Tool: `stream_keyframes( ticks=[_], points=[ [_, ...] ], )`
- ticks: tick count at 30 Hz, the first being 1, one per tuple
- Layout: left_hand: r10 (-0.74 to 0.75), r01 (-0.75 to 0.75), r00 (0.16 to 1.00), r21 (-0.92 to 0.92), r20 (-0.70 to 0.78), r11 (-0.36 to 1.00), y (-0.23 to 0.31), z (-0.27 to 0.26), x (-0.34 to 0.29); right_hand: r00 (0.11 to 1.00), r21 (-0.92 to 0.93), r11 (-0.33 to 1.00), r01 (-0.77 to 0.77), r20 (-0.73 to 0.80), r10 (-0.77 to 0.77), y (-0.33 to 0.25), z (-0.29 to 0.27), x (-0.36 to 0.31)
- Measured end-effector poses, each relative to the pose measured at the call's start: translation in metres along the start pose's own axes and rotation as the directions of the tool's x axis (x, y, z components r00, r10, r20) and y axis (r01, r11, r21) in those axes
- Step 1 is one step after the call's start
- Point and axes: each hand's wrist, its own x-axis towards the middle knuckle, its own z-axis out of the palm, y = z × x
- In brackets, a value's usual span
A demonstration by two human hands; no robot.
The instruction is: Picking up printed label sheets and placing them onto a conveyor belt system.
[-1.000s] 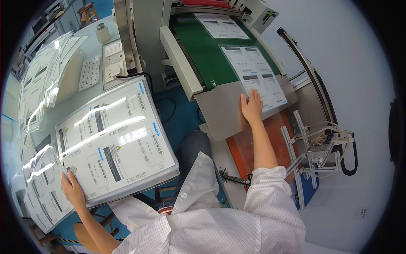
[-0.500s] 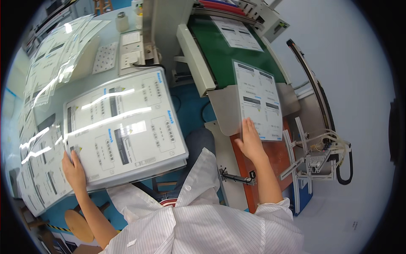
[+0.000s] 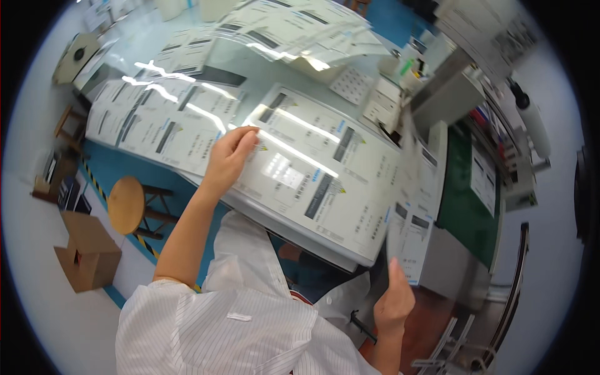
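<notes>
A thick stack of clear plastic sheets printed with labels (image 3: 294,172) lies on the table in front of me. At its left edge, my left hand (image 3: 228,161) is closed, thumb against curled fingers; what they hold, if anything, is hidden. On the right, my right hand (image 3: 395,301) grips the lower end of a printed plastic sheet (image 3: 412,240). That sheet stands tilted and partly blurred beside the stack's right edge, between the stack and the green conveyor belt (image 3: 461,187).
Another printed sheet (image 3: 482,178) lies on the belt. More printed sheets (image 3: 165,122) cover the table at left and the far side. A wooden stool (image 3: 127,206) and an open cardboard box (image 3: 90,253) stand on the floor at left. Metal bars (image 3: 453,340) stick out lower right.
My view has turned left. My right hand has moved from the conveyor's end toward the stack, bringing the sheet off and tilting it up. My left hand has closed at the stack's edge.
</notes>
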Motion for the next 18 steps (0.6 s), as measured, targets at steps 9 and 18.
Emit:
stream_keyframes(
  ticks=[9,18],
  points=[
    [-0.437,0.504,0.863,-0.5,0.255,0.704,0.002,-0.038,0.003,0.931,0.134,0.954,0.267,0.22,-0.292,-0.014,0.024,-0.002],
    [-0.294,0.298,0.953,0.042,-0.08,0.954,-0.012,-0.05,-0.027,0.979,-0.055,0.994,0.091,0.186,-0.079,-0.006,0.046,0.02]
  ],
)
